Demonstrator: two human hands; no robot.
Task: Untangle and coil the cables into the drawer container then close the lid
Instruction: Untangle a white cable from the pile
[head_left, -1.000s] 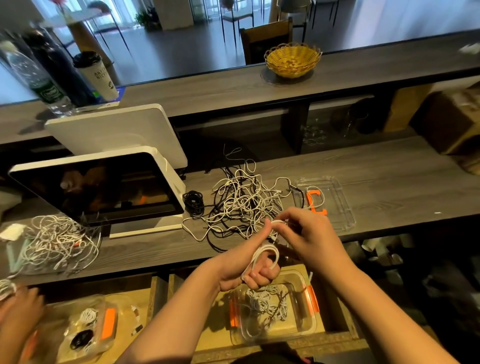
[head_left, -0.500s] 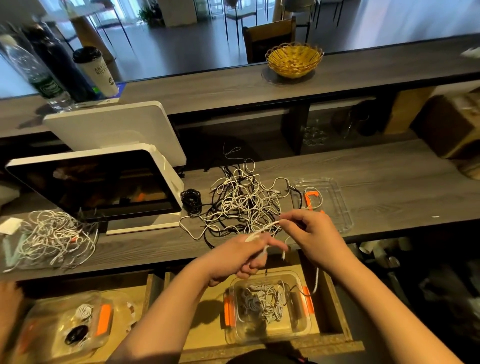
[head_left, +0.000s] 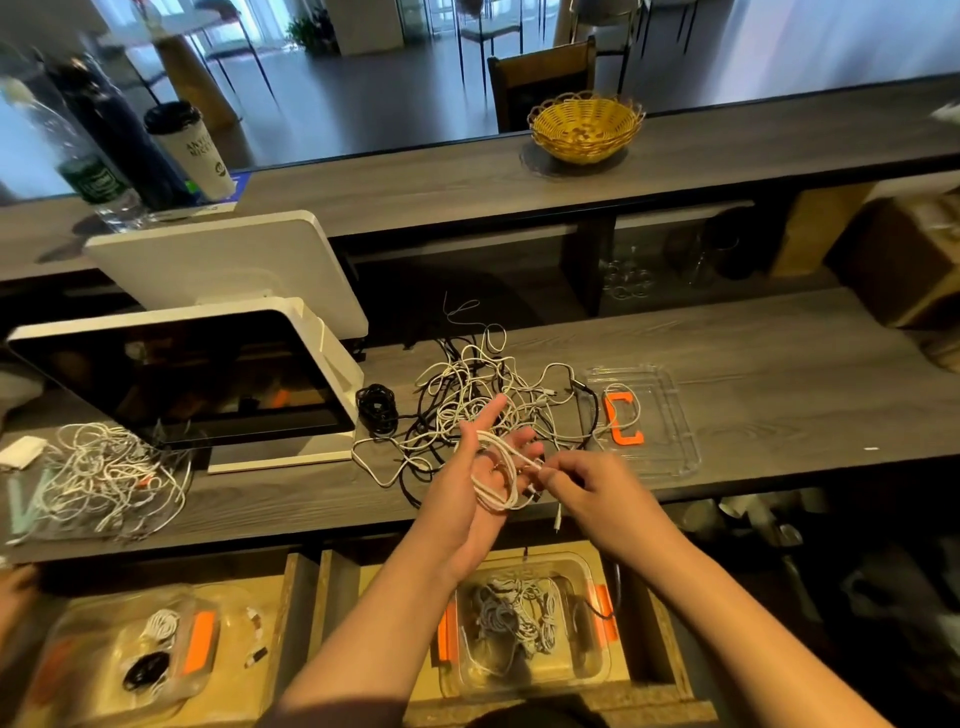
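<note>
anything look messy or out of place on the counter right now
Yes. A tangled heap of white and black cables sprawls across the counter, one strand trailing over the clear lid, which lies off its container in the open drawer below.

Lid (head_left: 670, 415) right of cable tangle (head_left: 467, 395)

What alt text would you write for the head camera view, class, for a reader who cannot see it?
A person winds a white cable around their open left hand while the right hand pinches its end, above a tangled cable pile on a wooden counter. Below, an open drawer holds a clear container of cables; its lid lies on the counter.
</note>
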